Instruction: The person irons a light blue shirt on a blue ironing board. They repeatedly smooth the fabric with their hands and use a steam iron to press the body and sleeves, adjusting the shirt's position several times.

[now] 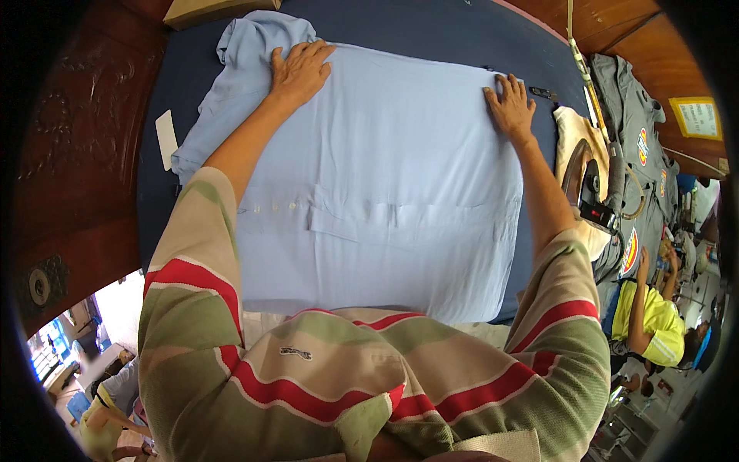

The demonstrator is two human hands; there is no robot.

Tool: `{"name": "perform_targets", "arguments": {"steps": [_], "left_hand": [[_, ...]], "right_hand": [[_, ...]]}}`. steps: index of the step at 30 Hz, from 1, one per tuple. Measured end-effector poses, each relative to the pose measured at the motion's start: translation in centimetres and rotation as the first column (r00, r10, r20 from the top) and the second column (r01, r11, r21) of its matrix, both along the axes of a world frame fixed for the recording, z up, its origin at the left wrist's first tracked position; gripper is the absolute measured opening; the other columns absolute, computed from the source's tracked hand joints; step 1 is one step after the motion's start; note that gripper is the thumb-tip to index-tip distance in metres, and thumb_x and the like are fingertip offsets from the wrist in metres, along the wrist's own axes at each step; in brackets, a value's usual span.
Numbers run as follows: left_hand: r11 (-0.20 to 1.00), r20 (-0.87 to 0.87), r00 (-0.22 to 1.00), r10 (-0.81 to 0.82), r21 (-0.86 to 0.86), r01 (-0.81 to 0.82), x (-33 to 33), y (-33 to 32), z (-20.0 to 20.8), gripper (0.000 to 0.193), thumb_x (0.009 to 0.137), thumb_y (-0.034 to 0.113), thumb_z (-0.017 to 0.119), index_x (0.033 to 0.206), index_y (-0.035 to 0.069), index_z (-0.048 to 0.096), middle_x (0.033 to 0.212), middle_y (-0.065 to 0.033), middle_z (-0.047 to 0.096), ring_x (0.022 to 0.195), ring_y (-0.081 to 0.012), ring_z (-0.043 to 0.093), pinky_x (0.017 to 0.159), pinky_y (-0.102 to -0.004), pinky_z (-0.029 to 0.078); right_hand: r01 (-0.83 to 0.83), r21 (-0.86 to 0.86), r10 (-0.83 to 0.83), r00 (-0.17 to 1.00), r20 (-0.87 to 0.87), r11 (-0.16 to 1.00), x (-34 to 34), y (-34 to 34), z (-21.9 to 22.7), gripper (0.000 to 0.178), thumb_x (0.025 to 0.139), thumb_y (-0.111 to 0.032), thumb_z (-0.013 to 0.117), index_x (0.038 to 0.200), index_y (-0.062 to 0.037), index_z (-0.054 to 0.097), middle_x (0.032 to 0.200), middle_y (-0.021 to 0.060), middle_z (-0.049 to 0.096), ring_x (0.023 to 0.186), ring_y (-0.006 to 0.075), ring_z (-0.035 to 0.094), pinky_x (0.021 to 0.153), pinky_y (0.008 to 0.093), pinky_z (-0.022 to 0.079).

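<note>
Pressing flat on a light blue shirt [385, 185], both hands lie palm down with fingers spread, neither one closed around anything. The left hand [300, 71] rests on the cloth near the bunched collar end at the far left of the garment; the right hand [509, 106] rests on the far right edge of the same garment, well apart from the left. The shirt is spread across a dark blue padded board [431, 31], front side up, with a row of pale buttons and a pocket seam visible near the person's chest. A small white card [166, 138] lies on the board just beside the shirt's left edge. An electric iron [589, 189] stands on a scorched cream cloth [573, 127] at the right edge of the board, just beside the right forearm. Grey work shirts with coloured patches [635, 146] lie beyond the iron. Another person in a yellow top [650, 319] sits at the lower right. Both sleeves are striped green, red and beige.
</note>
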State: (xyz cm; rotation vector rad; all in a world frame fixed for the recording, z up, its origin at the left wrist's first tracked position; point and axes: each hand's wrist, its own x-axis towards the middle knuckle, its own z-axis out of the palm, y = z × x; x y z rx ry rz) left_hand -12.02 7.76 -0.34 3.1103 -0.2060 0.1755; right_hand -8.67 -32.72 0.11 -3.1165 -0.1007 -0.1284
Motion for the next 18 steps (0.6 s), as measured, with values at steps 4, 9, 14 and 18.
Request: {"name": "perform_targets", "arguments": {"steps": [4,9,14,18], "left_hand": [[0.984,0.148,0.979,-0.139,-0.088,0.153,1.5,0.4,0.8,0.039,0.082,0.031,0.056,0.120,0.021,0.054,0.122,0.0014,0.052,0.117,-0.0188,0.044,0.099,-0.0520,0.022],[0.957,-0.201,0.958,-0.206,-0.245,0.154,5.5,2.0,3.0,0.030,0.079,0.036,0.061,0.101,0.016,0.059,0.095,-0.0009,0.062,0.098,-0.0199,0.056,0.091,-0.0422,0.033],[0.956,-0.328,0.916,-0.230,-0.251,0.150,7.8,2.4,3.0,0.027,0.082,0.038,0.058,0.089,0.012,0.061,0.080,-0.0025,0.063,0.084,-0.0198,0.059,0.084,-0.0416,0.038],[0.982,-0.330,0.928,-0.174,-0.128,0.138,8.3,1.8,3.2,0.028,0.086,0.037,0.054,0.090,0.011,0.063,0.084,-0.0030,0.064,0.088,-0.0204,0.059,0.086,-0.0441,0.036]], "right_hand": [[-0.570,0.364,0.421,0.808,0.413,0.737,1.3,6.6,0.3,0.045,0.081,-0.040,0.061,0.120,-0.0182,0.056,0.125,0.0073,0.051,0.118,0.0257,0.044,0.100,0.0522,0.027],[-0.267,0.387,0.345,0.927,-0.145,0.883,5.2,9.1,0.2,0.037,0.079,-0.045,0.064,0.101,-0.0150,0.064,0.107,0.0063,0.060,0.103,0.0245,0.052,0.089,0.0451,0.034],[-0.394,0.328,0.429,0.902,-0.037,0.858,6.7,8.7,-0.2,0.037,0.085,-0.046,0.056,0.097,-0.0119,0.064,0.102,0.0045,0.059,0.104,0.0241,0.052,0.087,0.0454,0.036],[-0.496,0.165,0.493,0.868,0.063,0.852,7.0,8.7,-0.6,0.038,0.088,-0.044,0.051,0.100,-0.0103,0.063,0.103,0.0067,0.058,0.106,0.0263,0.052,0.086,0.0471,0.040]]}}
